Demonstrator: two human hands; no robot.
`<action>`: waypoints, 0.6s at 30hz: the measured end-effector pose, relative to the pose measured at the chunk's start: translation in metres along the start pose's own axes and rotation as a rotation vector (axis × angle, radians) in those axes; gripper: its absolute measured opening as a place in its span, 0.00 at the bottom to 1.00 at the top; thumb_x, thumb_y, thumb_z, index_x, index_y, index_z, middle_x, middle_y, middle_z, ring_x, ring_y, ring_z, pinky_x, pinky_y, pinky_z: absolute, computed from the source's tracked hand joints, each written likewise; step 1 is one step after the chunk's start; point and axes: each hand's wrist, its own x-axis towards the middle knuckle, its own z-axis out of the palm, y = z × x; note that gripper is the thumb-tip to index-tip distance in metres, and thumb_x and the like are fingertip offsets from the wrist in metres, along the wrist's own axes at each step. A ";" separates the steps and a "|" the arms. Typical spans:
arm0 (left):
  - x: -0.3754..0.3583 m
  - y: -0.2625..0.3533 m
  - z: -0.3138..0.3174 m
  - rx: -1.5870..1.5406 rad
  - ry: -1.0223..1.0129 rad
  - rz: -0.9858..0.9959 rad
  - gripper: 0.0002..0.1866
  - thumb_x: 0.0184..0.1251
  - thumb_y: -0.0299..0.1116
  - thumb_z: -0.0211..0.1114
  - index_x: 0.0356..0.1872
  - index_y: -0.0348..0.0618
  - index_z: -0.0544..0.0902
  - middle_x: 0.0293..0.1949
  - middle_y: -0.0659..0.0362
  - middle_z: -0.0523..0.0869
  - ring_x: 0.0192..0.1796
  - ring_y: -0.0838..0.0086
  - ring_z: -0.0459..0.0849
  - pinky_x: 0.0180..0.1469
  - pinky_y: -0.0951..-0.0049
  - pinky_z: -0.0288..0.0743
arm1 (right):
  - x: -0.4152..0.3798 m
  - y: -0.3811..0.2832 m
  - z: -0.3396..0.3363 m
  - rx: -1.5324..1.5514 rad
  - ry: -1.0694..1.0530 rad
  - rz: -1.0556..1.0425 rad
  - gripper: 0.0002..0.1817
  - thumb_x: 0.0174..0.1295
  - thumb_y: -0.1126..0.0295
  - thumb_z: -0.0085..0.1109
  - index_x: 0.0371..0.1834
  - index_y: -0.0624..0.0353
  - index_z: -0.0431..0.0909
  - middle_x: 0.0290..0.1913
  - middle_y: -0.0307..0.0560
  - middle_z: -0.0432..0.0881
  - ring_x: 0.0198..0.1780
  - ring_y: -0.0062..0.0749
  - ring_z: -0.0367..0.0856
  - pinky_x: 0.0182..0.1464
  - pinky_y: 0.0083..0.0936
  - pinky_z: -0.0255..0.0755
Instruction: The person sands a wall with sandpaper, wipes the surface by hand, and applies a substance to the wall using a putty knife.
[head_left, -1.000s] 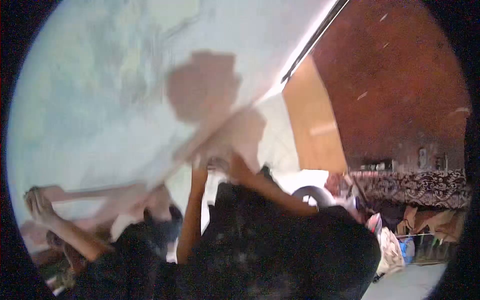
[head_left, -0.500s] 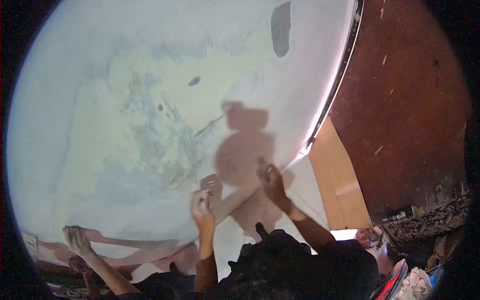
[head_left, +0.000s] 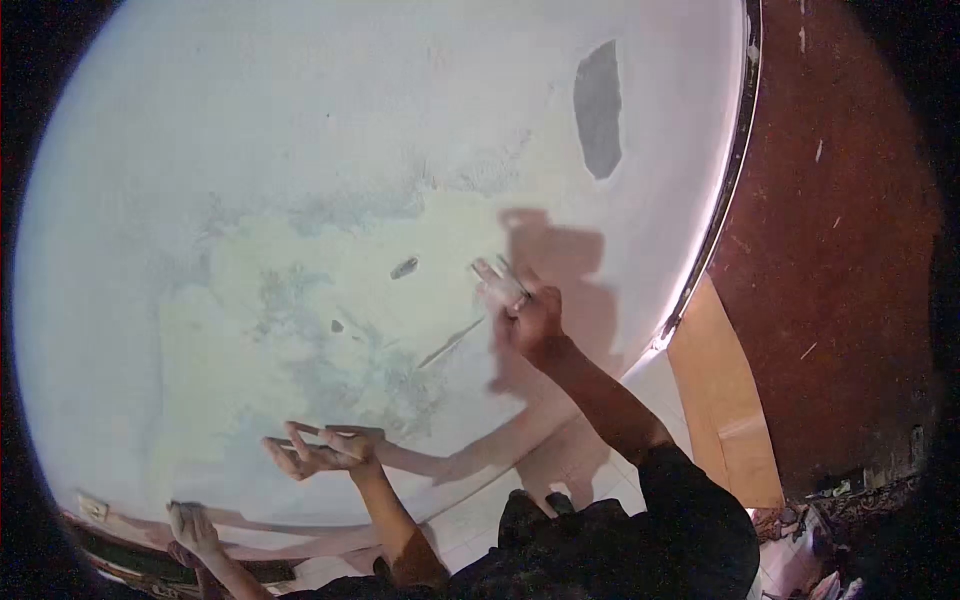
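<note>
**Hands raised to a patchy plastered wall**

The pale, blotchy plaster wall (head_left: pixel 300 150) fills the view, a grey bare patch (head_left: pixel 599 110) high on it. Below that patch, the right hand (head_left: pixel 535 318) is closed around a small pale block (head_left: pixel 499 282), pressing it to the wall. Lower and further from the patch, the left hand (head_left: pixel 318 452) lies half spread, palm up, pinching a thin stick-like piece (head_left: pixel 335 431). Another person's hand (head_left: pixel 192 525) grips something lower still. Judged risk: uneven pressure could gouge the surface, or the block could slip.
</note>
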 end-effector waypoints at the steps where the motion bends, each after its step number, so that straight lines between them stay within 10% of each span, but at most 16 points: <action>1: -0.003 -0.006 -0.009 0.049 -0.008 0.031 0.26 0.72 0.42 0.47 0.61 0.30 0.71 0.64 0.45 0.56 0.74 0.49 0.51 0.72 0.39 0.52 | 0.000 -0.017 -0.025 -0.049 -0.006 -0.178 0.11 0.64 0.75 0.55 0.47 0.60 0.82 0.44 0.51 0.85 0.48 0.42 0.84 0.51 0.33 0.76; 6: -0.007 -0.012 -0.006 -0.010 0.048 0.014 0.23 0.73 0.39 0.48 0.60 0.30 0.70 0.64 0.48 0.56 0.75 0.48 0.50 0.72 0.38 0.51 | 0.006 -0.016 -0.035 -0.235 0.149 -0.251 0.18 0.56 0.84 0.49 0.47 0.61 0.83 0.48 0.51 0.86 0.52 0.42 0.85 0.55 0.33 0.76; 10: -0.015 -0.014 -0.012 0.034 0.015 -0.052 0.22 0.73 0.37 0.51 0.59 0.31 0.70 0.65 0.47 0.55 0.75 0.48 0.50 0.72 0.40 0.54 | 0.006 -0.020 -0.051 -0.268 -0.018 -0.270 0.13 0.61 0.81 0.51 0.45 0.62 0.84 0.46 0.50 0.86 0.47 0.41 0.86 0.51 0.33 0.77; 11: -0.012 -0.009 -0.009 0.007 0.030 -0.054 0.22 0.73 0.38 0.51 0.59 0.31 0.70 0.65 0.46 0.55 0.75 0.48 0.50 0.72 0.40 0.55 | 0.022 -0.025 -0.053 -0.156 0.067 -0.201 0.20 0.55 0.64 0.62 0.52 0.56 0.81 0.49 0.50 0.85 0.45 0.47 0.85 0.48 0.38 0.79; 14: -0.003 0.003 -0.007 0.013 0.045 -0.050 0.23 0.73 0.39 0.50 0.60 0.30 0.70 0.66 0.46 0.54 0.75 0.48 0.50 0.71 0.40 0.56 | -0.006 -0.016 -0.031 -0.126 0.174 -0.302 0.18 0.57 0.70 0.58 0.52 0.56 0.81 0.50 0.50 0.85 0.46 0.44 0.85 0.48 0.33 0.79; 18: -0.010 -0.009 -0.015 0.107 -0.012 -0.059 0.25 0.74 0.42 0.49 0.61 0.31 0.70 0.66 0.46 0.54 0.75 0.49 0.51 0.71 0.42 0.56 | -0.010 -0.005 -0.032 -0.035 0.145 -0.241 0.08 0.57 0.71 0.59 0.37 0.60 0.83 0.32 0.48 0.84 0.33 0.40 0.85 0.36 0.35 0.76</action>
